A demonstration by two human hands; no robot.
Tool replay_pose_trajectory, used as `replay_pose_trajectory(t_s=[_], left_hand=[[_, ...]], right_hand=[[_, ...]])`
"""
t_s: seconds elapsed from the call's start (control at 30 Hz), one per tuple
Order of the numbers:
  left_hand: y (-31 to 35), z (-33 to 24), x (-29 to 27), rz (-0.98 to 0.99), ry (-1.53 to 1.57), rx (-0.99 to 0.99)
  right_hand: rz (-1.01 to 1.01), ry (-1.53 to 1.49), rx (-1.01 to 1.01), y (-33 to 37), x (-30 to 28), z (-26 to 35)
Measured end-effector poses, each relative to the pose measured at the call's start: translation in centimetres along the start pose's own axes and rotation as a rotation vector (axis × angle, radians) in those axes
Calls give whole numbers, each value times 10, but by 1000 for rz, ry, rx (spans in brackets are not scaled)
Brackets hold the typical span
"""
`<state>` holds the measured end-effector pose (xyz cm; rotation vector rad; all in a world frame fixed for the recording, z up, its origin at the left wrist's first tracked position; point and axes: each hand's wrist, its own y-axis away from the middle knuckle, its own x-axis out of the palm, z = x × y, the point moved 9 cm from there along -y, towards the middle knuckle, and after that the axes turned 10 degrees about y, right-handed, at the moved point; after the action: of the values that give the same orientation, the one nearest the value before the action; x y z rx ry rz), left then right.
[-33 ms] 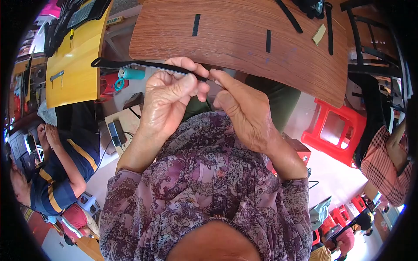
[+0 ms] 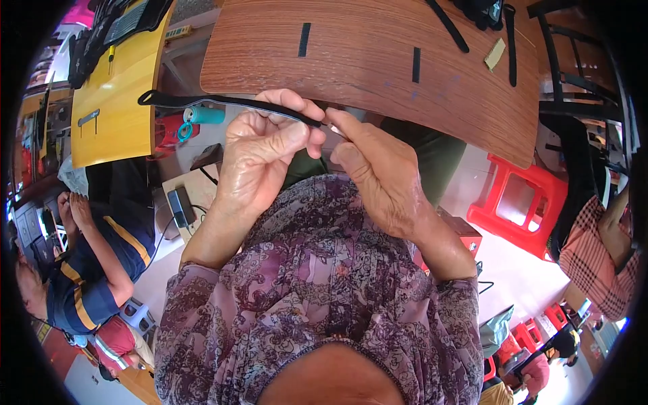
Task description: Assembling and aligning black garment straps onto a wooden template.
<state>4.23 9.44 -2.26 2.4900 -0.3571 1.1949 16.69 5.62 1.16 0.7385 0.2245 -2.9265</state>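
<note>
The left hand [image 2: 260, 152] pinches a narrow black strap [image 2: 202, 100] between its thumb and fingers near one end, and the strap runs out to the left in the air, ending in a small loop, just in front of the near edge of a brown wood-grain surface [image 2: 358, 54]. The right hand [image 2: 381, 175] is closed around a thin pale sliver [image 2: 335, 129], mostly covered and too small to identify, with its fingertips close beside the strap's inner end; whether they touch the strap I cannot tell. The two hands meet closely in front of a purple patterned blouse [image 2: 324, 256]. On the brown surface lie two short black strips [image 2: 304, 40], well apart from each other, and toward its far right corner two longer black straps [image 2: 511, 47] with a small yellowish pad [image 2: 495, 55] between them, near a black bundle [image 2: 478, 12]. To the left stands a yellow surface [image 2: 131, 115], with a turquoise bottle [image 2: 208, 115] just beyond its right edge. A red plastic stool [image 2: 499, 225] is at the right, and a co-worker in a dark striped shirt [image 2: 94, 297] sits at the left
</note>
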Motion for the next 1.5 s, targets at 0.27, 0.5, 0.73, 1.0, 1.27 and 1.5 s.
replay_pose_trajectory(t_s=[0.27,0.5,0.73,1.0,1.27,1.5], left_hand=[[-3,1,-2,44,-23,21],[-2,3,4,76,-39,37],[-5,5,4,80,-22,25],[-5,2,4,60,-113,60],[-5,2,4,83,-150,91],[-5,4,6,82,-191,102]], right_hand=[[-76,-110,-22,1,-2,-4],[-117,132,-136,5,-8,2],[-22,7,19,4,-3,0],[-76,55,-47,3,-5,4],[-117,140,-113,1,-16,9],[-195,358,-222,-1,-18,18]])
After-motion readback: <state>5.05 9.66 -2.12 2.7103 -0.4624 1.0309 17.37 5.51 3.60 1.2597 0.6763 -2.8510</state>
